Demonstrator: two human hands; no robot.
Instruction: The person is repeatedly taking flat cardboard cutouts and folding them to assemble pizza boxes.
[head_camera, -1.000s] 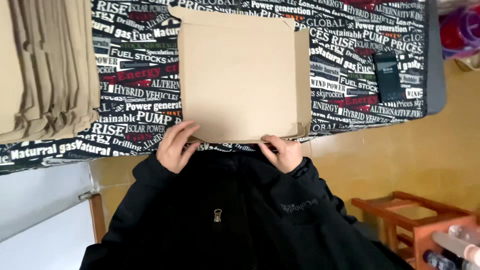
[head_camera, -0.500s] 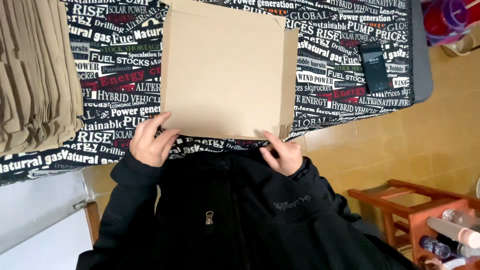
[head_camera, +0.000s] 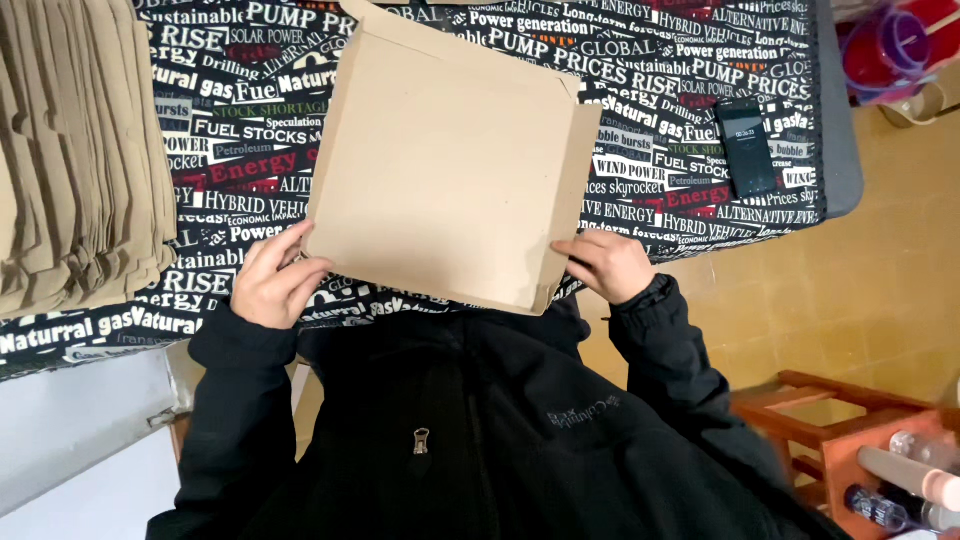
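Note:
A flat brown cardboard box (head_camera: 445, 160) with low folded-up side walls lies on a table covered in a black cloth with printed words (head_camera: 700, 120). It is turned slightly, its near corner pointing toward me. My left hand (head_camera: 272, 280) grips its near left corner, fingers curled on the edge. My right hand (head_camera: 605, 262) pinches the near right wall of the box. Both sleeves are black.
A tall stack of flat brown cardboard blanks (head_camera: 75, 150) lies at the left of the table. A black phone (head_camera: 747, 145) rests at the right. Red and purple plastic containers (head_camera: 895, 45) sit top right. A wooden rack with bottles (head_camera: 880, 460) stands bottom right.
The box has been turned a little clockwise and sits askew. My hands have slid apart from its near edge to its left corner and right wall.

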